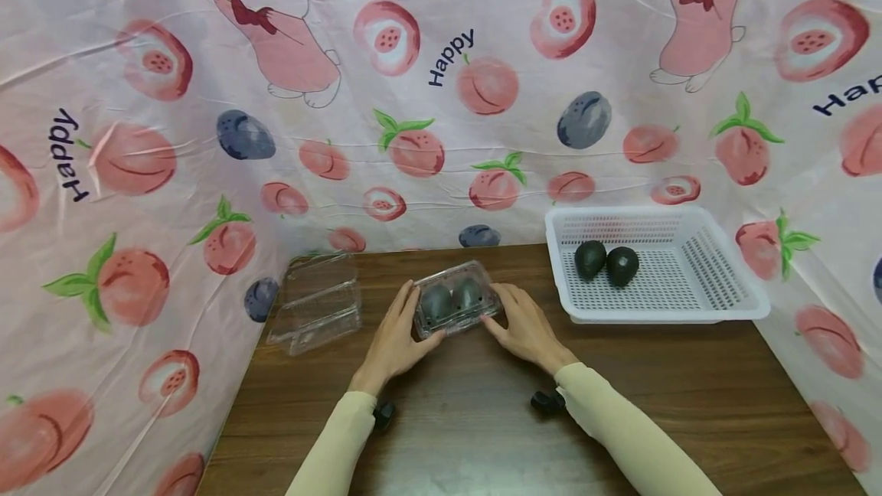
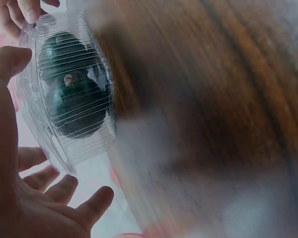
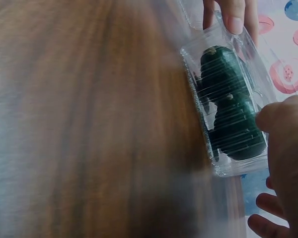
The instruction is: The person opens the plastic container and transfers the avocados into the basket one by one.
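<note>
Between both hands is a clear plastic clamshell box (image 1: 458,324), with its lid down over two dark green avocados (image 1: 436,303). My left hand (image 1: 393,339) holds the box's left end, fingers along the side and thumb at the near edge. At the opposite end my right hand (image 1: 527,324) grips it, its thumb on the front rim and its fingers by the right side. Both wrist views show the avocados (image 2: 77,106) side by side behind the ribbed plastic. The right thumb presses the rim beside the avocados (image 3: 238,126) in the right wrist view.
An open clear clamshell (image 1: 320,312) stands at the table's back left. At the back right, a white perforated basket (image 1: 661,314) has two loose avocados (image 1: 622,266) in it. A fruit-print curtain (image 1: 441,113) hangs behind the wooden table (image 1: 455,435) and along its sides.
</note>
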`<state>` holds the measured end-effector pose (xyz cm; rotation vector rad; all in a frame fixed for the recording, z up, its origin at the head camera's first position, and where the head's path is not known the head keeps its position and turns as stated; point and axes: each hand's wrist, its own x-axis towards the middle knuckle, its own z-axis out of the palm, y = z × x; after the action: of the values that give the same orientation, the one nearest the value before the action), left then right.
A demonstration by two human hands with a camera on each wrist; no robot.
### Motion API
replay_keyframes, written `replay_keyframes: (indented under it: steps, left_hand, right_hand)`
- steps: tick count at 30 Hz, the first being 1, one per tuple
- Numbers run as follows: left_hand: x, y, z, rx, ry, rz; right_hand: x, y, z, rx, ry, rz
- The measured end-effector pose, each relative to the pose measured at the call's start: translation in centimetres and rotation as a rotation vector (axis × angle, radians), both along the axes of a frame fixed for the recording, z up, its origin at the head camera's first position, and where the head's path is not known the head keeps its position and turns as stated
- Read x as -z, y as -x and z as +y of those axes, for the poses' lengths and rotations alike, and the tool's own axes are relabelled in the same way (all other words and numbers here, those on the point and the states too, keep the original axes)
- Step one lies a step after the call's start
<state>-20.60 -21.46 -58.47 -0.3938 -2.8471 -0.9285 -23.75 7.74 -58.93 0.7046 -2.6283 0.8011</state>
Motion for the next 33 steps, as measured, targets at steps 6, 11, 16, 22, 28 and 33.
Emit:
replay_keyframes:
  steps: [6, 11, 16, 22, 28, 33]
  left_hand:
    - [0.3, -0.5, 0.2, 0.030, 0.010, 0.013]
    - [0.4, -1.1, 0.6, 0.055, 0.001, 0.017]
    - [0.5, -1.6, 1.1, 0.084, 0.006, 0.006]
    - [0.6, -2.3, 1.8, 0.117, 0.023, 0.026]
    - [0.7, -2.8, 2.4, 0.151, 0.038, 0.059]
    - [0.9, -3.0, 2.8, 0.171, 0.038, 0.066]
  right_hand:
    - [0.4, -1.5, 0.6, 0.022, 0.009, 0.059]
    - [0.5, -2.6, 1.1, 0.036, 0.013, 0.080]
    - [0.8, -3.7, 1.7, 0.065, -0.003, 0.130]
    - [1.1, -4.9, 2.5, 0.075, 0.001, 0.181]
    - [1.3, -6.1, 3.2, 0.098, 0.026, 0.182]
    - [1.4, -7.3, 3.4, 0.123, 0.053, 0.186]
